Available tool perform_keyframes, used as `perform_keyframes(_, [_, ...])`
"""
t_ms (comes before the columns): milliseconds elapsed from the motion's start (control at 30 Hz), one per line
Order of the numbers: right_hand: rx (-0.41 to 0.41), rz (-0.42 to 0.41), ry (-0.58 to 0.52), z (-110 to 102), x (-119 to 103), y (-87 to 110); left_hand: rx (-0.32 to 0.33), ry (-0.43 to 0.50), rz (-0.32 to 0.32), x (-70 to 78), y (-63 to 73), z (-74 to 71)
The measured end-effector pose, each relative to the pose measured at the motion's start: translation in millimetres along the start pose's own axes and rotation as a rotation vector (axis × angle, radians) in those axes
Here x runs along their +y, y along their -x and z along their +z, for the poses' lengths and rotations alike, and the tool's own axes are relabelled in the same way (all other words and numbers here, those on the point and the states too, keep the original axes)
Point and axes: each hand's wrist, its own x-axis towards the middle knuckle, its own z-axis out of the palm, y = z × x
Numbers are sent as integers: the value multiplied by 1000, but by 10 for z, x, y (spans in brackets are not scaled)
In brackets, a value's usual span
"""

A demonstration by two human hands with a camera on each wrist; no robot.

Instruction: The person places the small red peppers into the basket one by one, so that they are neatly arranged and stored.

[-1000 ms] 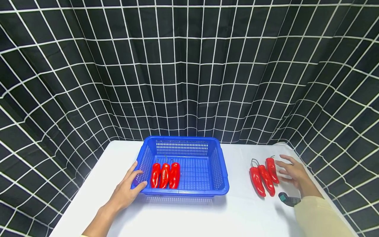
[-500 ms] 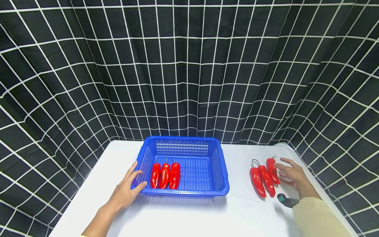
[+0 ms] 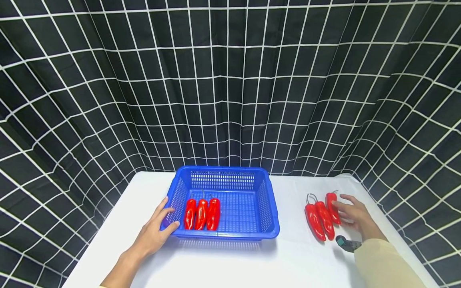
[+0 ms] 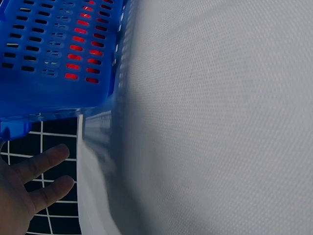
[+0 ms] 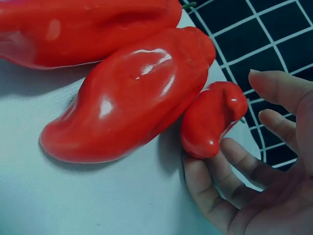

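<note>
A blue plastic basket (image 3: 235,235) stands on the white table with three red peppers (image 3: 213,214) side by side in its left half. My left hand (image 3: 153,232) rests at its near left corner, thumb and a fingertip over the rim. The left wrist view shows two straight fingers outside the basket. To the right lie three more red peppers, the left one (image 3: 315,224), the middle one (image 3: 325,221) and the right one (image 3: 333,209). My right hand (image 3: 354,212) is at the right pepper, fingers spread around it, some tips right at its side.
A dark device (image 3: 347,244) with a greenish face sits by the right sleeve (image 3: 383,260). Black cloth with a white grid (image 3: 234,100) hangs behind and on both sides of the white table (image 3: 223,266).
My right hand has moved slightly left, from beside the right pepper to right at it. The left hand, basket and peppers look the same.
</note>
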Motion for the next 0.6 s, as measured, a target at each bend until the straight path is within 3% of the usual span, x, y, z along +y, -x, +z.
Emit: perform_keyframes(600, [82, -30, 187, 137, 0, -135, 0, 6, -10, 7, -2, -10])
